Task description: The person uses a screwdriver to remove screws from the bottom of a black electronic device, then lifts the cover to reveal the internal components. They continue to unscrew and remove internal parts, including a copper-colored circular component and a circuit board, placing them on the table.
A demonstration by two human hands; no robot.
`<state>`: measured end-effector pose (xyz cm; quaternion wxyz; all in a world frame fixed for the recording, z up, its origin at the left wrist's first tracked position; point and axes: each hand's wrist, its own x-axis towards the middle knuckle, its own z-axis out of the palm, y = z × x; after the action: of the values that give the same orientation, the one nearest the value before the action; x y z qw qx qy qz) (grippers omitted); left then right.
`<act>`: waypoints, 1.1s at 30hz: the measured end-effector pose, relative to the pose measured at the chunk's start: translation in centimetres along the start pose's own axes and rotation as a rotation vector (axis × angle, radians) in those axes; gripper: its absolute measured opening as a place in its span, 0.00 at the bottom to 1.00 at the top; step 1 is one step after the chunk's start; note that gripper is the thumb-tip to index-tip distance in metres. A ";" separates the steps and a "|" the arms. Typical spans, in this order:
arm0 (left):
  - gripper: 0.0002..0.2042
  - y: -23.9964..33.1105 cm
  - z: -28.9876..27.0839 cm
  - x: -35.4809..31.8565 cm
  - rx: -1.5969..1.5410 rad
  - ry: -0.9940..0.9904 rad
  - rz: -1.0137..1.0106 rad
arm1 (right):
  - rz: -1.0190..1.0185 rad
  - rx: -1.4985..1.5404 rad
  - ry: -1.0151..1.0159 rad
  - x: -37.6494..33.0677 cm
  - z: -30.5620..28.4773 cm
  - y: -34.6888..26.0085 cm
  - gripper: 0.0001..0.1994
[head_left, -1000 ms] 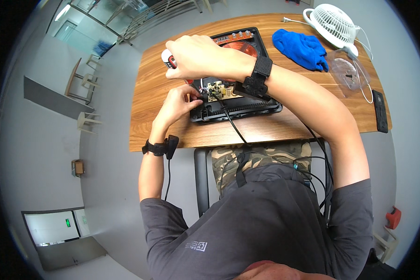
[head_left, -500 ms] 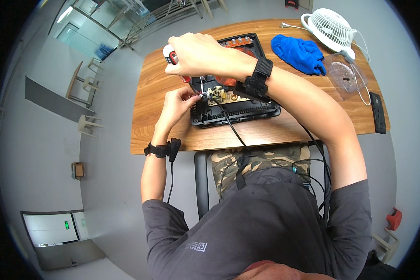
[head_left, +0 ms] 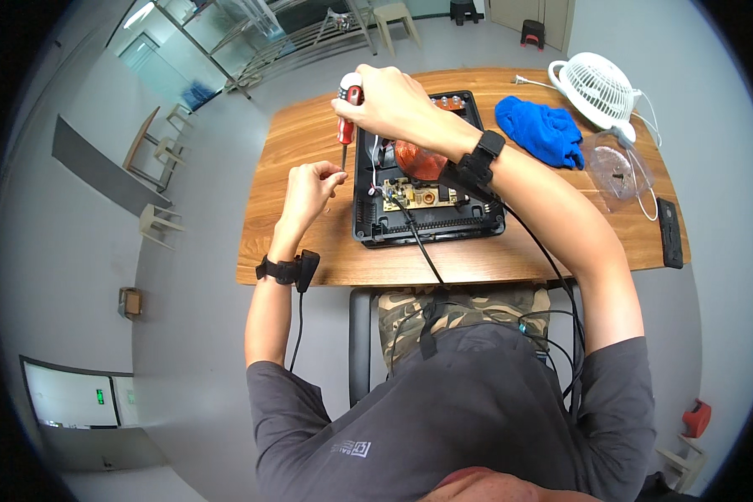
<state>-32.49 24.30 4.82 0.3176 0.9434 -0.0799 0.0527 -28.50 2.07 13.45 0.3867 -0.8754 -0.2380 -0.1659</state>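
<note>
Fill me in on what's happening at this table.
A person sits at a wooden table with an opened black appliance in front of them, its circuit board exposed. The right hand grips a red-handled screwdriver, tip pointing down left of the appliance. The left hand is closed just below the tip. A blue cloth lies nearby.

screwdriver (head_left: pixel 345 117) handle mostly hidden in right hand (head_left: pixel 385 100); tip too small to tell | left hand (head_left: pixel 309 186) pinch: contents unclear
</note>
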 end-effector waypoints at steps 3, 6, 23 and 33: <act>0.08 -0.8 0.3 0.4 0.062 0.060 0.089 | -0.020 0.032 -0.016 -0.3 -0.6 0.1 0.24; 0.08 -1.0 0.1 0.7 -0.013 0.077 0.098 | -0.024 0.082 0.053 -0.4 -0.3 1.0 0.24; 0.07 -0.9 -0.3 0.9 -0.019 0.166 0.119 | 0.009 0.125 0.108 -0.1 0.4 2.1 0.25; 0.09 -9.0 -0.6 -0.9 0.360 0.124 -0.015 | 0.047 -0.126 0.076 2.5 -7.7 4.3 0.20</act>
<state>-31.77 31.82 -0.17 0.1484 0.9805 -0.0424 0.1220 -24.90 -5.55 17.08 0.3434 -0.8964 -0.1915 -0.2046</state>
